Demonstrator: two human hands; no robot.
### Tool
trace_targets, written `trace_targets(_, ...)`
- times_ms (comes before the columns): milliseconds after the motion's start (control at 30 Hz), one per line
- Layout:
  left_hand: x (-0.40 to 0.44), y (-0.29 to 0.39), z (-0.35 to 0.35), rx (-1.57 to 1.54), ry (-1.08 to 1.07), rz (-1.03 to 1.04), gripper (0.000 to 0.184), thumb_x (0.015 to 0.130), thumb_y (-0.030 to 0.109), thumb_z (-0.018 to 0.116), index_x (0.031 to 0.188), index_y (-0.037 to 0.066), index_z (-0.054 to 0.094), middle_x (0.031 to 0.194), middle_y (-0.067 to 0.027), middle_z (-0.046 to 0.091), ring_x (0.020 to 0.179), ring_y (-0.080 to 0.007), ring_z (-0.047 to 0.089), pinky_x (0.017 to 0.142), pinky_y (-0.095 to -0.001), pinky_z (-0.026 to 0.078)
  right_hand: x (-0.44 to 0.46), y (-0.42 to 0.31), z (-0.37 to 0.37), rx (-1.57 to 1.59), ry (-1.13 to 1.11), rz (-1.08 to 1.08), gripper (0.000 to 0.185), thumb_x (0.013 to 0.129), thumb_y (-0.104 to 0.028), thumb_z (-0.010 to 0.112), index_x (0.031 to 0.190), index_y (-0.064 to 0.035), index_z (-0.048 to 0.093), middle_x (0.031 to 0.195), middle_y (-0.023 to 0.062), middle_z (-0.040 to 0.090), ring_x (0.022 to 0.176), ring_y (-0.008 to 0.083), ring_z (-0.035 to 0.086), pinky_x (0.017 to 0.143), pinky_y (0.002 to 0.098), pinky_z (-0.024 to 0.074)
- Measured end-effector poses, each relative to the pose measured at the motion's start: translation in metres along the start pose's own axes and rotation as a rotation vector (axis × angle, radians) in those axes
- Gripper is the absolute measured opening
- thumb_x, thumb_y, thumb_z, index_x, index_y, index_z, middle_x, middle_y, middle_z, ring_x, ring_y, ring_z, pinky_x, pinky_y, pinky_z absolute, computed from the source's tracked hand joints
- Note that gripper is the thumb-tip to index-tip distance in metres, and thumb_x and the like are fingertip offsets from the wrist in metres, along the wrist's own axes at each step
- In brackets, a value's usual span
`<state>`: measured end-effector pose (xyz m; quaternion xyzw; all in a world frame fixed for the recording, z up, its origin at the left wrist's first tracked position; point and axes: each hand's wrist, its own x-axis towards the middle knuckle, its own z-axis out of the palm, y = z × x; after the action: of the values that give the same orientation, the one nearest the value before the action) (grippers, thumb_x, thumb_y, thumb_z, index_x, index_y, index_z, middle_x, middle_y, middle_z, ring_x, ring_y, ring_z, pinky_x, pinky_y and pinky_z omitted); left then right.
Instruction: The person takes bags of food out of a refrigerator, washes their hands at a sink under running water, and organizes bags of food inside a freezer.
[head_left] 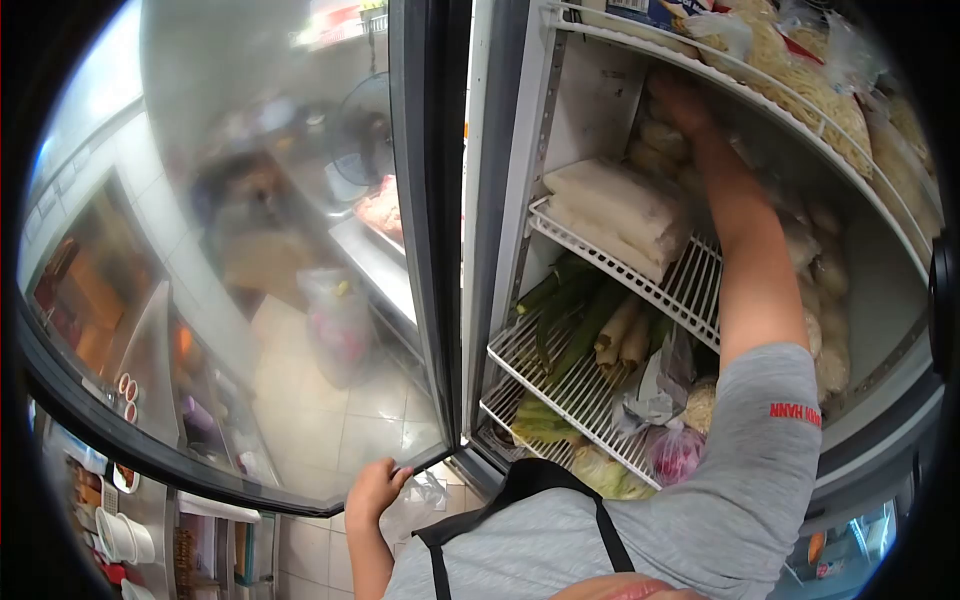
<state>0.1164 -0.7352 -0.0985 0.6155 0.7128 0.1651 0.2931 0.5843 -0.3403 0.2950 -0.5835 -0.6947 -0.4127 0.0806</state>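
Note:
My left hand [373, 492] is closed on the edge of the glass fridge door [428, 250], which stands swung out to the left. My right arm reaches deep into the fridge over the middle wire shelf [630, 265]. At the back, my right hand [678, 103] is by some pale bagged packages [660, 140]; its fingers are in shadow and hard to make out. Large white wrapped blocks [610, 205] lie stacked on that shelf, left of my forearm. More pale bags [825, 270] are to the right of the arm.
Bagged noodles [790, 75] fill the top shelf. Below are long green vegetables [570, 330], pale roots [625, 340], a purple bag [675, 452] and leafy greens [545, 415]. A counter with white tubs [120, 535] stands at lower left, beyond the door.

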Motion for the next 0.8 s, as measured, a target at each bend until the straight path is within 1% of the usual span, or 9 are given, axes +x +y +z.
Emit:
trace_targets(67,0.003,-0.003,0.004,-0.045,0.009,-0.062,0.038,0.077,0.035,0.061,0.069,-0.002,0.052,0.067,-0.0209,0.055,0.066,-0.0368,0.054,0.057,-0.0404,0.042,0.009,-0.004,0.006,-0.020,0.067,0.010,0.048,0.089,-0.035,0.035,0.127,-0.0060,0.036,0.129,0.0186,0.038,0.120,0.0319,0.035,0.100,0.0378,0.0269)
trace_targets(167,0.004,0.008,-0.001,-0.015,0.052,-0.070,0.037,0.077,0.035,0.062,0.073,-0.001,0.053,0.069,-0.0207,0.056,0.068,-0.0372,0.055,0.058,-0.0408,0.043,0.011,0.003,0.017,0.159,0.251,0.063,0.043,0.087,-0.028,0.043,0.122,-0.0017,0.041,0.126,0.0189,0.041,0.119,0.0328,0.036,0.101,0.0363,0.0262)
trace_targets(233,0.006,0.016,-0.003,-0.037,0.121,-0.048,0.037,0.077,0.035,0.062,0.076,0.000,0.052,0.069,-0.0198,0.057,0.068,-0.0359,0.055,0.058,-0.0398,0.043,0.012,0.006,0.034,0.302,0.537,-0.079,0.041,0.086,-0.028,0.046,0.116,0.0007,0.046,0.121,0.0210,0.044,0.116,0.0329,0.038,0.100,0.0376,0.0269)
trace_targets(333,0.007,0.029,-0.014,-0.091,0.113,-0.024,0.036,0.077,0.035,0.061,0.078,0.000,0.050,0.070,-0.0184,0.058,0.066,-0.0334,0.056,0.057,-0.0381,0.043,-0.005,0.007,0.004,-0.308,0.383,-0.319,0.037,0.081,-0.022,0.047,0.111,-0.0007,0.050,0.121,0.0179,0.046,0.113,0.0300,0.043,0.093,0.0381,0.0347)
trace_targets(400,0.009,0.044,-0.026,-0.109,0.096,0.014,0.036,0.077,0.034,0.061,0.079,0.000,0.050,0.069,-0.0171,0.057,0.063,-0.0318,0.056,0.056,-0.0371,0.042,0.014,0.031,0.015,0.143,0.119,-0.374,0.035,0.081,-0.022,0.050,0.108,-0.0006,0.052,0.116,0.0166,0.049,0.107,0.0282,0.047,0.090,0.0379,0.0372)
trace_targets(500,0.020,0.072,-0.037,-0.107,0.146,0.138,0.033,0.078,0.031,0.062,0.078,0.001,0.049,0.064,-0.0142,0.054,0.057,-0.0291,0.052,0.053,-0.0352,0.041,-0.012,0.022,-0.015,1.196,-0.040,-0.042,0.034,0.077,-0.022,0.057,0.105,-0.0029,0.053,0.113,0.0142,0.051,0.102,0.0253,0.050,0.085,0.0372,0.0394)
trace_targets(533,0.024,0.076,-0.036,-0.121,0.184,0.197,0.032,0.077,0.030,0.063,0.078,0.002,0.049,0.062,-0.0131,0.053,0.055,-0.0278,0.050,0.052,-0.0345,0.040,-0.008,0.023,-0.007,1.247,0.016,0.033,0.035,0.077,-0.023,0.057,0.106,-0.0033,0.053,0.114,0.0143,0.051,0.103,0.0254,0.049,0.086,0.0372,0.0390)
trace_targets(700,0.037,0.128,-0.039,-0.371,0.359,0.362,0.024,0.074,0.019,0.067,0.077,0.003,0.048,0.059,-0.0091,0.048,0.049,-0.0209,0.042,0.048,-0.0297,0.037,0.017,0.022,0.026,0.685,0.244,0.101,0.039,0.078,-0.026,0.056,0.111,-0.0056,0.051,0.118,0.0144,0.048,0.107,0.0255,0.047,0.089,0.0372,0.0370)
trace_targets(800,0.039,0.157,-0.039,-0.517,0.468,0.393,0.022,0.073,0.012,0.067,0.081,0.003,0.049,0.064,-0.0089,0.050,0.050,-0.0203,0.044,0.048,-0.0287,0.037,0.014,0.012,0.017,0.433,0.235,0.106,0.042,0.079,-0.027,0.056,0.114,-0.0069,0.049,0.121,0.0145,0.046,0.109,0.0256,0.045,0.091,0.0372,0.0358)
